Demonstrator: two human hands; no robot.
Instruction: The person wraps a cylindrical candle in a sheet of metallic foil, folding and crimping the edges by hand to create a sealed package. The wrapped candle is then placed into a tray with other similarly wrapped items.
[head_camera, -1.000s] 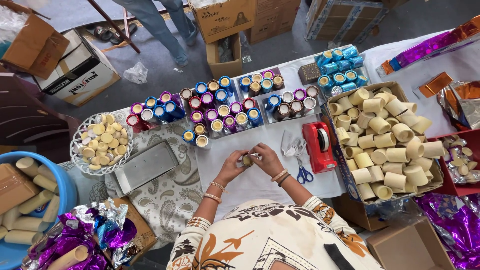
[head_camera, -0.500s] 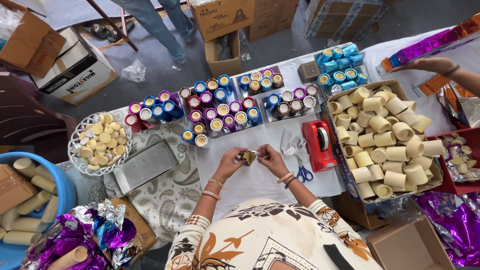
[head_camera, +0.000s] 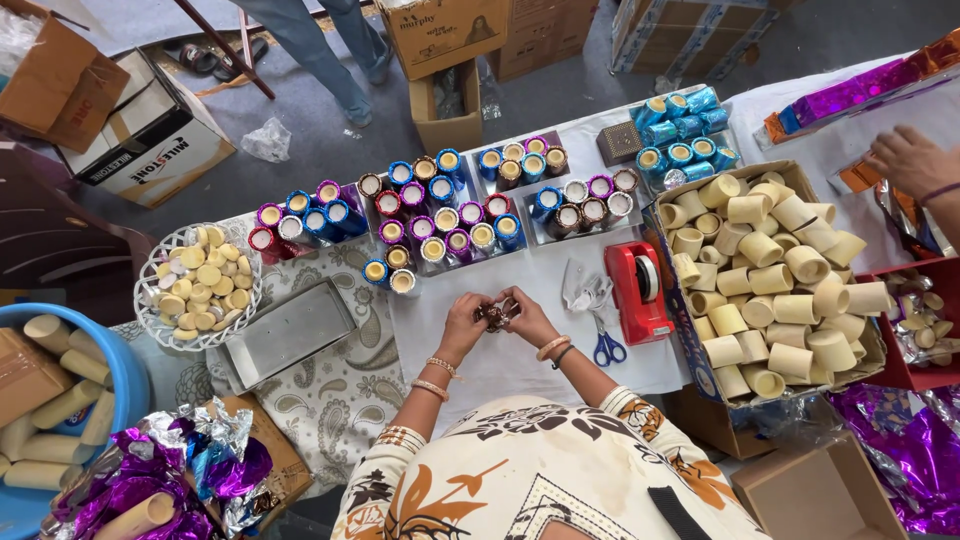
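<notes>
- The left hand and the right hand meet over the white-covered counter, fingers curled shut around one small brown foil-wrapped cylinder pinched between them.
- That small cylinder sits just above the counter, straight ahead of the person's chest; it is too covered by fingers to tell which way its long axis runs.
- Both forearms reach forward and angle inward, wrists bent, bangles on each.
- Just right of the hands lie a crumpled clear plastic scrap, blue-handled scissors and a red tape dispenser.
- Beyond them stand rows of finished cylinders wrapped in coloured foil, upright, open ends showing.
- Further right, a cardboard box of bare cream cylinders.
- To the left, a flat grey metal tray and a white wire basket of pale discs.
- At the far right edge, another person's hand rests by foil sheets.
</notes>
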